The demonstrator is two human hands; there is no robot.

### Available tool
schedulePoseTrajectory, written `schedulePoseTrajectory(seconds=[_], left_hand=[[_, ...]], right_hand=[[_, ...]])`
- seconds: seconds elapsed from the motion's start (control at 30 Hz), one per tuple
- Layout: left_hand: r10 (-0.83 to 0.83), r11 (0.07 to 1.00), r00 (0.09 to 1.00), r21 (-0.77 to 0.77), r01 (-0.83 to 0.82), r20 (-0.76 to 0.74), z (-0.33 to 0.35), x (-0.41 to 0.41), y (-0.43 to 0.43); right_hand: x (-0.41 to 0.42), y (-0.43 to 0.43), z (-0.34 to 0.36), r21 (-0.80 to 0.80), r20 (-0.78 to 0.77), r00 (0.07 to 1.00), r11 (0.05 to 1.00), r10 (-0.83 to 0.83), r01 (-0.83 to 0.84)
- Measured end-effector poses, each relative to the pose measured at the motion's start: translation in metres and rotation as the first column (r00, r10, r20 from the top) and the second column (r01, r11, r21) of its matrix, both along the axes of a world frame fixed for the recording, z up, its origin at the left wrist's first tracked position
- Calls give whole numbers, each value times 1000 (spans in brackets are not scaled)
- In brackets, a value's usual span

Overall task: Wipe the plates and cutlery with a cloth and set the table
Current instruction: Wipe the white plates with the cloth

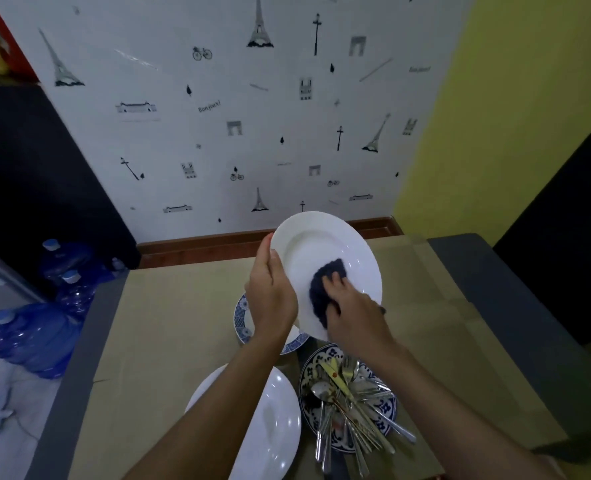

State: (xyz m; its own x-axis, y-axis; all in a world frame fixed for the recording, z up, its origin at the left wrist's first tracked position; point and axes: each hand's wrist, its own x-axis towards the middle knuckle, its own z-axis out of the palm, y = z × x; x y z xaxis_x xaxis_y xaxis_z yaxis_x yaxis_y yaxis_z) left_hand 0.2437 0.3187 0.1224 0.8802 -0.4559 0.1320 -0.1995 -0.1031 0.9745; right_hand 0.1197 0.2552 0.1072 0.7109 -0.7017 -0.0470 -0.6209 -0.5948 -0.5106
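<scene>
- The brown-covered table (169,327) lay below.
- A white plate (321,244) was held tilted, at 12 o'clock from the patterned plate (386,408) of cutlery (352,400).
- The left hand (269,292) gripped its 9 o'clock rim, fingers curled.
- The right hand (352,313) clutched the dark cloth (325,282) against its face, toward 5 o'clock.

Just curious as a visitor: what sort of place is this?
Likely a home dining corner: a card-covered table with a white plate being wiped with a cloth, cutlery heaped on a patterned plate, Paris-themed wallpaper, and blue water bottles on the floor.
</scene>
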Motion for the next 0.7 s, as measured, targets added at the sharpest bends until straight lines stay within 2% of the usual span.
schedulePoseTrajectory(seconds=[0.07, 0.17, 0.23, 0.33, 0.4, 0.5, 0.6, 0.7], left_hand=[[-55, 998, 998, 26, 54, 15, -8, -5, -7], [-138, 989, 989, 57, 135, 53, -16, -21, -17], [-126, 991, 991, 58, 123, 50, -16, -23, -27], [-65, 996, 998, 54, 66, -5, -18, -12, -42], [-16, 998, 999, 64, 19, -50, -26, -5, -51], [26, 997, 994, 74, -18, -108, -44, -3, -59], [2, 996, 989, 89, 11, -150, -65, -10, -73], [-74, 986, 978, 131, 101, -197, -87, -15, -89]], right_hand=[[1, -6, -5, 80, 80, 990, 990, 112, -118], [10, -36, -14, 80, 150, 986, 994, 68, -81], [12, -50, -14, 74, 170, 982, 993, 83, -97], [5, -48, -17, 54, 136, 967, 973, 217, -226], [-3, -44, -22, 79, 135, 961, 964, 243, -255], [-20, -46, -31, 119, 121, 972, 969, 202, -217], [-38, -64, -46, 82, 11, 990, 986, 144, -145], [-51, -91, -58, 217, -41, 999, 976, -27, 35]])
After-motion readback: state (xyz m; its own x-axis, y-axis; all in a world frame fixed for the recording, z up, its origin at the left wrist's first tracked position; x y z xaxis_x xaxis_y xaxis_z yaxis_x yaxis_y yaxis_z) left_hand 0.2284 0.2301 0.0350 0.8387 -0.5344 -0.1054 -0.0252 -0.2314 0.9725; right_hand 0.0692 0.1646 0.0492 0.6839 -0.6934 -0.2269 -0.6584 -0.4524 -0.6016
